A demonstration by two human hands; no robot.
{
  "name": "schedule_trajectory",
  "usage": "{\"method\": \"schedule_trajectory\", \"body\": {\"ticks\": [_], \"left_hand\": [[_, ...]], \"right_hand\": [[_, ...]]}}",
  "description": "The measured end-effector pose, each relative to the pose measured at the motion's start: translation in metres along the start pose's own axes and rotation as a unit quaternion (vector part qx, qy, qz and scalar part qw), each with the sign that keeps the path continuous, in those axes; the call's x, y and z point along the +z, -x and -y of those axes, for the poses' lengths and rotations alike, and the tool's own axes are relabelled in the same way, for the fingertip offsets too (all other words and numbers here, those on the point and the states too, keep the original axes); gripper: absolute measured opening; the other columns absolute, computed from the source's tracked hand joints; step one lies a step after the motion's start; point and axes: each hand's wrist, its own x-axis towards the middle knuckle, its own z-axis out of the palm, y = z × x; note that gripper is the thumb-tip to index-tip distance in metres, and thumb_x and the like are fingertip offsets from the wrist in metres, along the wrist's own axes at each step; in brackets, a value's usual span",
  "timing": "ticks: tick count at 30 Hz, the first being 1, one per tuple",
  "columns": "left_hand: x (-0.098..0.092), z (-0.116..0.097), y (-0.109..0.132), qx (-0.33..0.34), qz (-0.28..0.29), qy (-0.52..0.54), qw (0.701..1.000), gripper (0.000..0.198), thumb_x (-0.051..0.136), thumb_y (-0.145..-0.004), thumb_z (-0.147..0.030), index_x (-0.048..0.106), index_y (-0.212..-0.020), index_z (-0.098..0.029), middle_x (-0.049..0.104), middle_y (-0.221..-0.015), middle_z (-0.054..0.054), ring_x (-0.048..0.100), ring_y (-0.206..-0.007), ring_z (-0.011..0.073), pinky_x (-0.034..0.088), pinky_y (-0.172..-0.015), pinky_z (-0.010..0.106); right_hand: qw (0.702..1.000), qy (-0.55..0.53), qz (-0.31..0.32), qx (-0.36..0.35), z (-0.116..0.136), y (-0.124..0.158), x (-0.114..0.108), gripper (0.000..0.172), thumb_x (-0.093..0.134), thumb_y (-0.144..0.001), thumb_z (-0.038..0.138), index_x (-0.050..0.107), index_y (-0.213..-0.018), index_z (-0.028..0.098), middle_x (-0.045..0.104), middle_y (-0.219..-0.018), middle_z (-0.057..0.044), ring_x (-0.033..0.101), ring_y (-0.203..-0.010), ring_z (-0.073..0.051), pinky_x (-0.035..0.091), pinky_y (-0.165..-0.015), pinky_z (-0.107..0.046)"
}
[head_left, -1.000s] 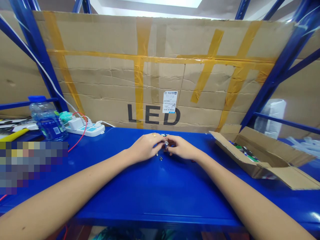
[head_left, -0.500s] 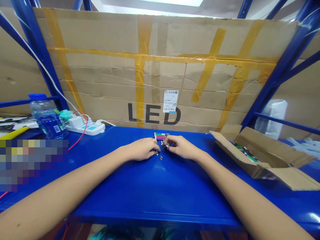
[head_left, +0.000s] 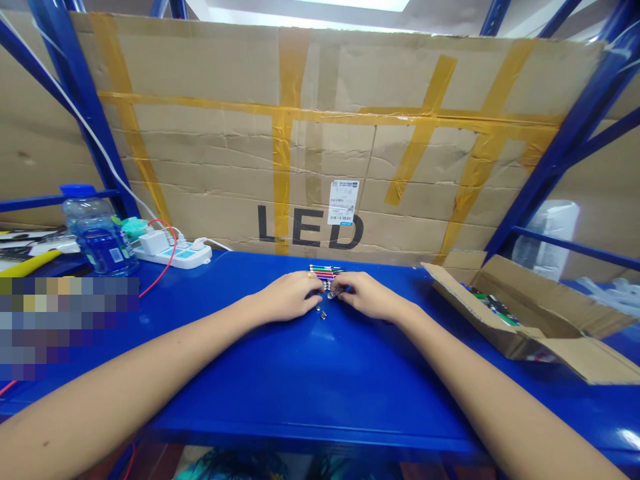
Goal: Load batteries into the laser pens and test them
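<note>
On the blue table, my left hand hovers by several small silver metal pieces, its thumb and fingers apart with nothing visible between them. Opposite it, my right hand pinches a small silver metal cylinder whose near end looks round and hollow. Part of that piece is hidden by my fingers. Just beyond both hands lies a row of slim coloured pen-like tubes, in green, red and other colours with silver ends.
To the right stands an open cardboard box with green and dark items inside. At the left are a blue-capped bottle, a white power strip and a red cable. A large cardboard panel closes off the back.
My left hand has shifted slightly right and its fingertips have lifted off a small metal piece. The silver cylinder in my right hand has tilted and moved a little left and down.
</note>
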Motion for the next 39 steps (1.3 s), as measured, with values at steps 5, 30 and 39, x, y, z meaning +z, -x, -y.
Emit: {"method": "schedule_trajectory", "body": {"ticks": [5,30,39], "left_hand": [[0.003,-0.007,-0.002,0.022,-0.080,0.026,0.996,0.014,0.059,-0.090,-0.026,0.064,-0.101,-0.018,0.070,-0.099,0.006,0.065,-0.092,0.0205,0.051,-0.082,0.034],[-0.003,-0.009,0.002,0.134,-0.209,-0.096,0.964,0.023,0.040,-0.099,-0.022,0.061,-0.103,-0.016,0.067,-0.098,0.010,0.065,-0.093,0.0184,0.055,-0.075,0.030],[-0.002,-0.010,0.002,0.106,-0.212,-0.031,0.971,0.016,0.048,-0.096,-0.023,0.059,-0.105,-0.015,0.068,-0.098,0.009,0.065,-0.092,0.0180,0.054,-0.078,0.030]], "right_hand": [[0.997,-0.021,-0.048,-0.050,0.007,-0.002,-0.001,0.025,0.051,-0.082,0.004,0.068,-0.092,0.021,0.068,-0.096,-0.005,0.061,-0.090,-0.020,0.046,-0.083,-0.034],[0.983,-0.114,-0.138,-0.031,0.012,-0.006,0.000,0.017,0.051,-0.083,0.010,0.063,-0.089,0.020,0.064,-0.092,-0.005,0.059,-0.087,-0.018,0.048,-0.079,-0.035],[0.979,-0.111,-0.159,-0.056,0.016,-0.006,-0.003,0.015,0.052,-0.084,0.012,0.065,-0.087,0.020,0.065,-0.093,-0.007,0.059,-0.089,-0.019,0.048,-0.082,-0.036]]}}
